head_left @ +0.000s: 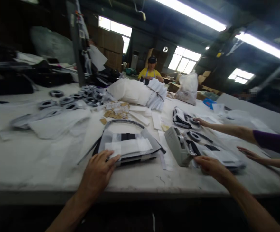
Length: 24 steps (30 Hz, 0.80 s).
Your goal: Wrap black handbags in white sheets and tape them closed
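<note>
Factory workshop around me, strip lights (pixel 193 14) upper right, stacked cartons (pixel 111 43) upper left of centre, long tabletop (pixel 45 164) heaped with rolls (pixel 91 93).

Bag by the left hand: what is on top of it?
White sheets lie across the bag, the left hand at their near-left edge. A black strip shows beyond; what they cover cannot be seen.

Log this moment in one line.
Left hand: on bag | Right hand: at tape dispenser, hold unclear | Bag: flat, white paper on top | Dispenser: right of bag | Neighbour's farther hand: by roll
</note>
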Motion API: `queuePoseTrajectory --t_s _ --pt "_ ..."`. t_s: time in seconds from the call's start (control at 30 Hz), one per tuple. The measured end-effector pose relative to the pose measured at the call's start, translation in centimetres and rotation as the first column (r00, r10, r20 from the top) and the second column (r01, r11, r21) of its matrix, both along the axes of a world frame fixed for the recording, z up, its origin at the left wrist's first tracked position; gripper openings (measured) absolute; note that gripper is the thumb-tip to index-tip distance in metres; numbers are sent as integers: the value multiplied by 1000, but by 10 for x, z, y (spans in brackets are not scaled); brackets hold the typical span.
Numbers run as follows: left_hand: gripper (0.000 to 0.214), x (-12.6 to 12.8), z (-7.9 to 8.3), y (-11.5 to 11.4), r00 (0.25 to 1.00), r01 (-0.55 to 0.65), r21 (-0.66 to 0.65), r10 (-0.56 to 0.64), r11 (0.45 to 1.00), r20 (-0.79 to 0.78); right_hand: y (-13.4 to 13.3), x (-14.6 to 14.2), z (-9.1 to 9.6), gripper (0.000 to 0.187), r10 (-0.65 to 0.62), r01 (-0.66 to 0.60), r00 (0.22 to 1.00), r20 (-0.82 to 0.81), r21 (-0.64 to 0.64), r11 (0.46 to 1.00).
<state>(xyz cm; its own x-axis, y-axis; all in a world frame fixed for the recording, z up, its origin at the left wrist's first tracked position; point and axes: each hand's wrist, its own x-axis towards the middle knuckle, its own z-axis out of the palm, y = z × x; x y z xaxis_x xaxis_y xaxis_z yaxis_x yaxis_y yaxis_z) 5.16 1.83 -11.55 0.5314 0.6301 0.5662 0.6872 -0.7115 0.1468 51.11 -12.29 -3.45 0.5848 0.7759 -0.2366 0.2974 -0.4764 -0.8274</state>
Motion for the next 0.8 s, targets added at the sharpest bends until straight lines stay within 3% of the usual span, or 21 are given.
queuePoseTrajectory --t_s 0.13,0.27,0.37,0.43,0.5,0.6,0.7,0.8 --pt "34 5 6 -7 996 -31 -81 38 996 83 7 26 -7 30 124 -78 979 159 -267 960" --pt "35 5 6 -9 985 -20 -121 41 992 169 3 16 -24 31 174 -108 976 133 -396 912" --pt "34 4 5 -8 982 17 -132 8 991 189 14 -29 -2 29 304 -258 948 96 -329 908" --pt "34 3 5 -7 982 17 -137 9 990 188 37 -75 28 29 481 -434 872 93 -308 847" --pt "34 4 5 -7 983 2 -140 24 990 183 70 -128 60 27 640 -582 762 95 -334 742" --pt "37 5 4 -8 983 -6 -154 34 988 182 125 -206 87 17 864 -786 478 160 -360 502" --pt "42 6 3 -10 981 -4 -189 40 982 192 172 -265 83 7 954 -851 150 261 -457 259" --pt "48 7 1 -11 979 -10 -221 55 975 198 208 -300 65 5 924 -779 -159 347 -619 98"
